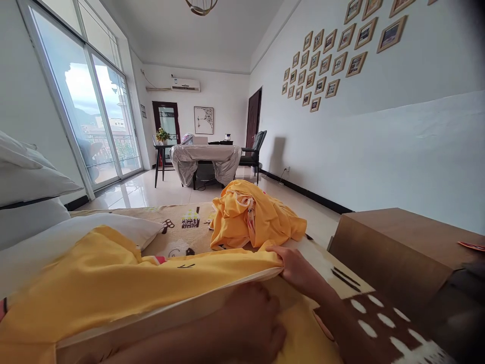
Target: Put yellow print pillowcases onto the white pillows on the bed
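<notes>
A yellow fabric cover [159, 278] stretches across the foreground, with a pale seam along its lower edge and an opening below that. My right hand [293, 265] pinches the right end of this edge between thumb and fingers. From the bottom, my left forearm reaches into the opening under the edge. My left hand [257, 316] is there with curled fingers, slightly blurred; whatever it holds, if anything, is hidden. Just beyond lies a crumpled yellow cloth bundle [257, 212] with a pinkish patterned lining.
Under the cloth is a beige patterned blanket [182, 222]. White pillows [117, 225] are at the left, and a large brown cardboard box [386, 247] stands at the right. Farther back are a covered table [206, 154], a black chair [254, 149] and glass sliding doors [102, 106].
</notes>
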The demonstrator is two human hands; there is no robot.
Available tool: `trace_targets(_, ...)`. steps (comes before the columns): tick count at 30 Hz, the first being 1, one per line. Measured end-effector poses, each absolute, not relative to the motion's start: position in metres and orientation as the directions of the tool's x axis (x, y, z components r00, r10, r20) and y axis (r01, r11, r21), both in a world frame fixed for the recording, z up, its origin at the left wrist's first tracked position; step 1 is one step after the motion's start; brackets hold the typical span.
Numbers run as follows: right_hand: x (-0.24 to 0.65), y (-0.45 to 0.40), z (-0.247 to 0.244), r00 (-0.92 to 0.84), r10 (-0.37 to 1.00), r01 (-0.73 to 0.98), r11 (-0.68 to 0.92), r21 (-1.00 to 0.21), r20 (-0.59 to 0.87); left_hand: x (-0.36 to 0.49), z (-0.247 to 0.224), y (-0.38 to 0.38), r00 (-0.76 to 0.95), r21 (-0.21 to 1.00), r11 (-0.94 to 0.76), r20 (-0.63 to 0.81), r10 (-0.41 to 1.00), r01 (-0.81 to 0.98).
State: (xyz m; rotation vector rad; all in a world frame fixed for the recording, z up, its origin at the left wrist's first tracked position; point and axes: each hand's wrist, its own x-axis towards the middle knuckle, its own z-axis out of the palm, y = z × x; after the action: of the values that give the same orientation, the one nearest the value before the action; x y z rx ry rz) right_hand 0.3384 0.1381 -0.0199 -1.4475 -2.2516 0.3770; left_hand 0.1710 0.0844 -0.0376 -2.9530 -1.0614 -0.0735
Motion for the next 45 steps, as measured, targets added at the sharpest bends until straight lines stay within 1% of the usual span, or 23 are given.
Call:
trace_targets(2,0.335,0.133,-0.018,-0.214,0.949,0.929,0.271,-0.253,0.231,0.172,-0.036,0.084,0.774,0.005,-0.775,0.059,0.631,0.632)
trace_targets(3,0.333,0.131,-0.018,-0.159,0.957,0.962,0.205,-0.177,0.244,0.172,-0.036,0.084,0.772,0.002,-0.774,0.070,0.632,0.633)
trace_targets(4,0.331,0.130,-0.018,-0.129,0.959,0.977,0.166,-0.135,0.251,0.172,-0.037,0.084,0.770,-0.003,-0.772,0.081,0.633,0.635)
trace_targets(5,0.329,0.130,-0.019,-0.121,0.961,0.979,0.157,-0.132,0.248,0.172,-0.038,0.085,0.773,-0.011,-0.776,0.089,0.628,0.631)
trace_targets(9,0.326,0.139,-0.026,-0.123,0.969,0.942,0.182,-0.281,0.216,0.171,-0.042,0.089,0.799,-0.043,-0.802,0.136,0.586,0.596)
trace_targets(11,0.325,0.144,-0.029,-0.125,0.961,0.918,0.206,-0.339,0.245,0.171,-0.044,0.091,0.781,-0.039,-0.790,0.185,0.596,0.612)
trace_targets(13,0.326,0.148,-0.033,-0.154,0.949,0.865,0.264,-0.427,0.275,0.171,-0.047,0.094,0.754,-0.039,-0.769,0.237,0.613,0.638)
trace_targets(15,0.326,0.152,-0.035,-0.206,0.932,0.765,0.344,-0.545,0.299,0.172,-0.049,0.096,0.741,-0.043,-0.760,0.264,0.617,0.648)
trace_targets(17,0.329,0.156,-0.036,-0.252,0.916,0.659,0.399,-0.637,0.313,0.173,-0.051,0.097,0.732,-0.035,-0.752,0.262,0.629,0.658)
trace_targets(20,0.337,0.159,-0.036,-0.367,0.891,0.543,0.439,-0.716,0.268,0.174,-0.051,0.097,0.719,-0.014,-0.735,0.225,0.658,0.677)
trace_targets(22,0.342,0.159,-0.034,-0.467,0.857,0.499,0.460,-0.734,0.220,0.175,-0.051,0.095,0.713,-0.009,-0.728,0.208,0.670,0.686)
trace_targets(24,0.345,0.155,-0.031,-0.482,0.848,0.540,0.485,-0.688,0.219,0.177,-0.052,0.093,0.729,-0.031,-0.740,0.205,0.653,0.672)
trace_targets(25,0.345,0.153,-0.030,-0.443,0.865,0.607,0.483,-0.631,0.236,0.179,-0.053,0.093,0.742,-0.052,-0.750,0.206,0.638,0.660)
trace_targets(26,0.344,0.150,-0.028,-0.378,0.891,0.697,0.454,-0.555,0.254,0.180,-0.054,0.092,0.756,-0.075,-0.760,0.207,0.621,0.645)
trace_targets(28,0.340,0.145,-0.027,-0.231,0.933,0.868,0.326,-0.374,0.276,0.182,-0.056,0.092,0.787,-0.120,-0.783,0.206,0.582,0.611)
trace_targets(30,0.335,0.141,-0.025,-0.143,0.948,0.951,0.212,-0.227,0.285,0.184,-0.058,0.093,0.814,-0.145,-0.804,0.185,0.550,0.576)
trace_targets(31,0.334,0.139,-0.025,-0.131,0.948,0.962,0.192,-0.193,0.289,0.184,-0.059,0.093,0.823,-0.149,-0.811,0.168,0.543,0.566)
trace_targets(32,0.332,0.138,-0.025,-0.134,0.948,0.962,0.194,-0.191,0.289,0.184,-0.059,0.093,0.828,-0.149,-0.816,0.152,0.539,0.559)
trace_targets(35,0.331,0.139,-0.024,-0.137,0.958,0.940,0.207,-0.273,0.253,0.181,-0.060,0.093,0.826,-0.121,-0.820,0.162,0.540,0.559)
trace_targets(37,0.332,0.141,-0.025,-0.131,0.963,0.925,0.204,-0.320,0.236,0.179,-0.060,0.091,0.826,-0.121,-0.825,0.216,0.521,0.552)
trace_targets(39,0.333,0.144,-0.025,-0.138,0.958,0.901,0.226,-0.371,0.251,0.177,-0.059,0.088,0.823,-0.149,-0.824,0.276,0.497,0.547)
trace_targets(42,0.334,0.146,-0.025,-0.185,0.941,0.809,0.310,-0.499,0.285,0.176,-0.054,0.083,0.826,-0.178,-0.834,0.348,0.443,0.522)
trace_targets(45,0.334,0.148,-0.026,-0.236,0.922,0.702,0.380,-0.602,0.307,0.176,-0.048,0.082,0.812,-0.116,-0.846,0.375,0.447,0.520)
